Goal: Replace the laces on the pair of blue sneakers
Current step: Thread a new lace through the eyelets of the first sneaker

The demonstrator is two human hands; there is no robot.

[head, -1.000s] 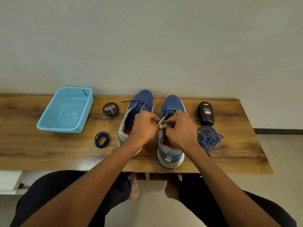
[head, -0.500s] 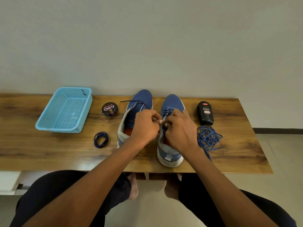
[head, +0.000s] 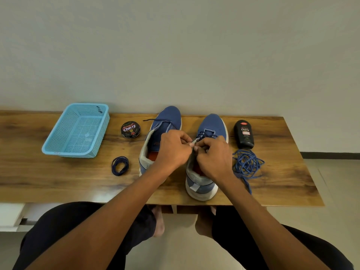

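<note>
Sneakers [head: 206, 152] on desk [head: 58, 176]: lacing right shoe underway (judged). Both hands [head: 173, 151] [head: 214, 154] pinched lace [head: 194, 142]; next, thread eyelet toward 12 o'clock.

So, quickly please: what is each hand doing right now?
Left hand: fingers curled, pinching the lace at the right sneaker.
Right hand: fingers curled, pinching the same lace.

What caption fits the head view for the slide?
Both hands, left hand and right hand, pinch a lace at the right sneaker.
</note>
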